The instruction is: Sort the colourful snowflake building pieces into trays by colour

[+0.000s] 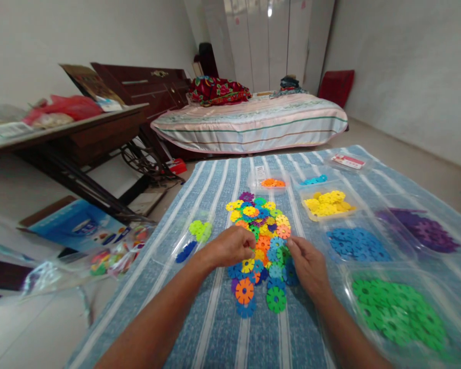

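In the head view, the person's left hand [233,246] is over the left part of a loose pile of flat, notched, flower-shaped plastic discs in many colours [263,244]. Its fingers are curled inward and the grip looks narrow, but I cannot tell whether a disc is inside. The right hand [310,265] is at the right edge of the pile, with its thumb and fingers near each other; whether they hold a disc, I cannot tell.

The pile lies between the two hands, on a blue cloth with white stripes [307,338]. On the left side, lime-green discs [200,230] and dark blue discs [186,252] are in a clear plastic box. On the right side, other clear boxes contain green discs [399,310], blue discs [357,245], purple discs [426,231] and yellow discs [329,203]. Beyond the pile are orange discs [272,182], also in a clear box.
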`<state>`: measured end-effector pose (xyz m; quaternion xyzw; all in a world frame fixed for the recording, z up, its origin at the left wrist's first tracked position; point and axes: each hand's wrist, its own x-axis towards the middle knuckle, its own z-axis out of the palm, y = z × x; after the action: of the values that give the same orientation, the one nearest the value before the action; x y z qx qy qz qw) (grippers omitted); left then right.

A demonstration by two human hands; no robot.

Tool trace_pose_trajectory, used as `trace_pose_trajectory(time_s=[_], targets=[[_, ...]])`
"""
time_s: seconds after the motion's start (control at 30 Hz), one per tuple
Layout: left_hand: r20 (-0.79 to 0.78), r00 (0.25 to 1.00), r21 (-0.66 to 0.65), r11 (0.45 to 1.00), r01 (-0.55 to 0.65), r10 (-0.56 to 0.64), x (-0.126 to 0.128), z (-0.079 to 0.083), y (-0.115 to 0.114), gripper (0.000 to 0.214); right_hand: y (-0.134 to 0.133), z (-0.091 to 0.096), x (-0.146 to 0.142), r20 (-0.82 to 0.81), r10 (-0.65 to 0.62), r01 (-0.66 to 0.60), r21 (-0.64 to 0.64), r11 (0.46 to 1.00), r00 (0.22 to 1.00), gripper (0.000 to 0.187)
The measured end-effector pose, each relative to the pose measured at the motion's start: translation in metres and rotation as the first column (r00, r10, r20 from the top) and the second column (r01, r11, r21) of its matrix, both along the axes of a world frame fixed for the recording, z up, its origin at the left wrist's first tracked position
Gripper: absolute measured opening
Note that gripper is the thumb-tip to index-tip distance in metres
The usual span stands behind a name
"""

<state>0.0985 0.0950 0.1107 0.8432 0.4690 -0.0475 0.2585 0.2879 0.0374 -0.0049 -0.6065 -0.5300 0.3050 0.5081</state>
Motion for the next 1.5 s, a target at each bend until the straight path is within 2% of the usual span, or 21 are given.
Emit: trace_pose_trajectory(time_s=[0.17,0.27,0.4,0.6,0.67,0.8,0.97,1.1,1.17,1.23,1.3,1.4,1.5], targets=[[-0.141,0.990,0.103,0.995,-0.005,0.019,-0.011,-0.008,-0.022,0.010,0.000,0.001,0.001,0.012,-0.004,0.004,0.001,1.000,1.000,0.037],[-0.167,0.986,0.149,0.988,0.035,-0.010,-0.014,-0.015,-0.024,0.021,0.000,0.001,0.002,0.010,0.006,-0.006,-0.009,1.000,1.000,0.037],[-0.202,0.977,0.120,0.988,0.094,-0.069,-0.016,-0.023,-0.021,0.015,-0.001,0.000,0.001,0.008,-0.003,0.003,0.001,1.000,1.000,0.037],[-0.134,0.990,0.122,0.992,-0.023,0.039,-0.018,-0.025,-0.016,0.023,0.000,0.001,0.000,0.007,-0.001,0.001,0.011,1.000,1.000,0.036],[-0.092,0.993,0.077,0.994,-0.071,0.078,-0.017,-0.023,-0.013,0.021,0.001,0.000,0.000,0.003,-0.001,0.001,0.014,1.000,1.000,0.035],[0.099,0.980,-0.153,0.976,-0.154,0.171,-0.017,-0.020,-0.005,0.016,0.001,-0.002,0.000,-0.005,-0.007,0.007,0.017,1.000,1.000,0.034],[0.358,0.871,-0.345,0.915,-0.210,0.336,-0.003,-0.021,0.011,0.015,0.001,-0.002,-0.001,-0.008,-0.010,0.010,0.022,1.000,1.000,0.032],[0.494,0.782,-0.336,0.913,-0.231,0.380,0.038,-0.014,0.028,0.014,0.002,-0.002,-0.001,-0.020,-0.002,0.002,0.013,1.000,1.000,0.032],[0.601,0.675,-0.364,0.898,-0.246,0.429,0.065,-0.007,0.036,0.011,0.002,-0.003,-0.001,-0.026,-0.002,0.003,0.013,1.000,1.000,0.032],[0.683,0.546,-0.438,0.870,-0.226,0.485,0.088,0.000,0.043,0.016,0.001,-0.003,-0.001,-0.026,0.002,-0.001,0.011,1.000,1.000,0.032],[0.699,0.500,-0.445,0.859,-0.255,0.511,0.102,0.006,0.046,0.022,0.001,-0.004,-0.001,-0.028,0.007,-0.007,0.007,1.000,1.000,0.033],[0.666,0.565,-0.338,0.872,-0.353,0.487,0.097,0.008,0.046,0.012,0.001,-0.004,0.000,-0.042,0.009,-0.009,0.002,1.000,0.999,0.033],[0.595,0.669,-0.195,0.887,-0.419,0.446,0.067,0.002,0.040,0.004,0.001,-0.005,0.000,-0.044,0.007,-0.008,-0.012,1.000,0.999,0.033]])
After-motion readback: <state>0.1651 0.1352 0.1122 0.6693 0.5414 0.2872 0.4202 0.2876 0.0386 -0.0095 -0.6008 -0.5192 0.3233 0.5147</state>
